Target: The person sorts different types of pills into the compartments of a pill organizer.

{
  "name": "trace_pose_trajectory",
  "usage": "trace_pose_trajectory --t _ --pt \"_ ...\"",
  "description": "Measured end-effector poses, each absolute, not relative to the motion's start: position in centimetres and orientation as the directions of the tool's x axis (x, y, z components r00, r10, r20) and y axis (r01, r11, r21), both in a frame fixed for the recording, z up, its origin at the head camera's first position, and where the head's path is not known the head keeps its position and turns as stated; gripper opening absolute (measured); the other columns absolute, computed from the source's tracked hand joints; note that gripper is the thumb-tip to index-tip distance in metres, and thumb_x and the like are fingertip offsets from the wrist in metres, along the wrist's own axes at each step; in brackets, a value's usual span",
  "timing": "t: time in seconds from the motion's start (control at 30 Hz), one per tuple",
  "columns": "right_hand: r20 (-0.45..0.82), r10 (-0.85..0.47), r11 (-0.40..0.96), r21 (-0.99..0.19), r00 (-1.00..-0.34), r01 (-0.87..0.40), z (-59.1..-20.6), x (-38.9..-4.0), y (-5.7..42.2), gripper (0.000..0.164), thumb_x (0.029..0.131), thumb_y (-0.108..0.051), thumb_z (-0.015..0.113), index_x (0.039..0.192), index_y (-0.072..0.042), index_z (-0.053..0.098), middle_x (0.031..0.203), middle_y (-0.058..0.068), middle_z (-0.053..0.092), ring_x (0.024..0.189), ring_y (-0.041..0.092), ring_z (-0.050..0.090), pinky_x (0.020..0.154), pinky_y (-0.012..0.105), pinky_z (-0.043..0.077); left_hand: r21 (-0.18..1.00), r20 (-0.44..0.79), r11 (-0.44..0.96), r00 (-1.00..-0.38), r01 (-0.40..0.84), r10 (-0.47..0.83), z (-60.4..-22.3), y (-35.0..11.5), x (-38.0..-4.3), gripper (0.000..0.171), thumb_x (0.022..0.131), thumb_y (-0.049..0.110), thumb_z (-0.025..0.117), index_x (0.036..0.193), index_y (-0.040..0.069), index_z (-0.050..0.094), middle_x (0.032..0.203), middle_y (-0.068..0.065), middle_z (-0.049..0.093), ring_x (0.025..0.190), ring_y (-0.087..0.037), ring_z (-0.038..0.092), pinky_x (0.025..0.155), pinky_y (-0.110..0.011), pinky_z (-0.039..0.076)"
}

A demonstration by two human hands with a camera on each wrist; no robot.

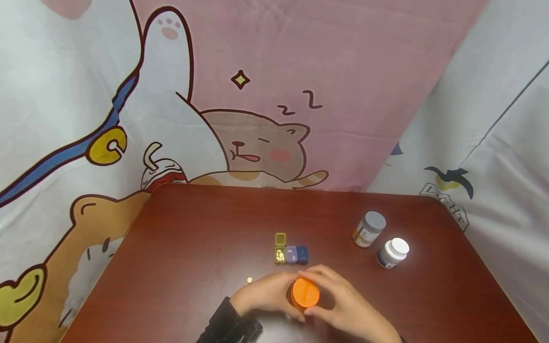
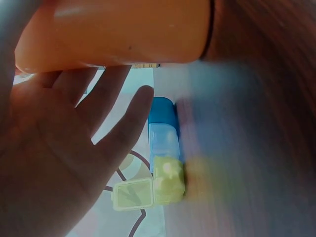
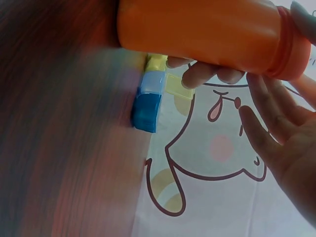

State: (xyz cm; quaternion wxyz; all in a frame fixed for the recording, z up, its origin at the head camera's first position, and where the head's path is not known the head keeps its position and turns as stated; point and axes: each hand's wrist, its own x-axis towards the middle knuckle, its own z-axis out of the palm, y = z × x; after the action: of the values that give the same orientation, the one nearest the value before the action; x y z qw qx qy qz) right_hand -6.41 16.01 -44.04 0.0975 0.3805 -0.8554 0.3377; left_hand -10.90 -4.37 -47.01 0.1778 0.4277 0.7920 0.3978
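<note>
Both hands are at an orange bottle [image 1: 306,292], which stands upright on the table with its orange cap facing up. My left hand [image 1: 270,291] curls round the bottle's body from the left. From the right, my right hand [image 1: 345,305] pinches the cap between thumb and fingers, as the right wrist view shows. Just beyond the hands lies a small pill organizer [image 1: 291,254] with yellow, lilac and blue compartments. The yellow lid [image 1: 280,238] is flipped back, and several pale tablets [image 1: 280,256] lie inside. The lilac and blue lids are down.
One loose pale tablet [image 1: 249,280] lies on the table beside the left hand. To the right stand a grey-capped bottle [image 1: 369,229] and a white-capped bottle [image 1: 392,253]. The brown table [image 1: 193,228] ends at a printed cloth [image 1: 343,95] behind it.
</note>
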Motion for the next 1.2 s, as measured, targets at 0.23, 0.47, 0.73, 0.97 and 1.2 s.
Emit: trace_pose_trajectory --t 0.23,0.47,0.73,0.97,1.2 --pt "0.537 -0.515 0.55 -0.391 -0.668 -0.738 -44.4 -7.0 15.4 0.06 0.062 -0.049 0.075 0.112 -0.024 0.055 0.108 -0.016 0.049 0.099 0.006 0.047 0.091 0.018 0.031 0.784 0.101 0.272 -0.547 0.558 0.831 -46.8 -4.3 -11.2 0.057 0.064 0.031 0.08 0.113 0.023 0.052 0.095 0.018 0.056 0.082 0.003 0.053 0.075 -0.015 0.043" --pt "0.51 -0.471 0.599 -0.414 -0.72 -0.685 -44.8 -6.6 14.7 0.073 0.057 -0.057 0.074 0.115 -0.021 0.048 0.113 -0.016 0.048 0.102 0.006 0.047 0.089 0.02 0.034 0.78 0.074 0.304 -0.563 0.547 0.823 -46.6 -4.3 -11.2 0.053 0.064 0.038 0.078 0.109 0.023 0.054 0.097 0.019 0.056 0.085 0.003 0.052 0.078 -0.017 0.042" --pt "0.433 -0.599 0.445 -0.519 -0.673 -0.73 -43.8 -6.4 15.6 0.063 0.073 -0.032 0.072 0.129 -0.019 0.045 0.125 -0.01 0.047 0.112 0.01 0.043 0.096 0.02 0.029 0.81 0.019 0.33 -0.584 0.484 0.812 -46.6 -4.4 -11.0 0.052 0.062 0.033 0.08 0.106 0.023 0.054 0.083 0.017 0.056 0.072 0.003 0.052 0.067 -0.016 0.044" --pt "0.469 -0.584 0.482 -0.456 -0.662 -0.748 -43.7 -6.5 15.6 0.058 0.071 -0.036 0.073 0.123 -0.022 0.051 0.117 -0.013 0.05 0.107 0.007 0.045 0.095 0.019 0.029 0.821 0.036 0.3 -0.568 0.486 0.822 -46.6 -4.5 -10.9 0.054 0.064 0.029 0.08 0.11 0.026 0.052 0.085 0.017 0.056 0.072 0.002 0.053 0.065 -0.016 0.045" --pt "0.495 -0.558 0.558 -0.37 -0.666 -0.743 -43.8 -6.5 15.4 0.056 0.069 -0.046 0.072 0.118 -0.024 0.055 0.11 -0.017 0.051 0.101 0.004 0.046 0.095 0.02 0.027 0.808 0.063 0.277 -0.544 0.52 0.837 -46.8 -4.4 -11.0 0.05 0.067 0.029 0.077 0.109 0.025 0.051 0.082 0.017 0.056 0.068 0.003 0.052 0.061 -0.015 0.045"
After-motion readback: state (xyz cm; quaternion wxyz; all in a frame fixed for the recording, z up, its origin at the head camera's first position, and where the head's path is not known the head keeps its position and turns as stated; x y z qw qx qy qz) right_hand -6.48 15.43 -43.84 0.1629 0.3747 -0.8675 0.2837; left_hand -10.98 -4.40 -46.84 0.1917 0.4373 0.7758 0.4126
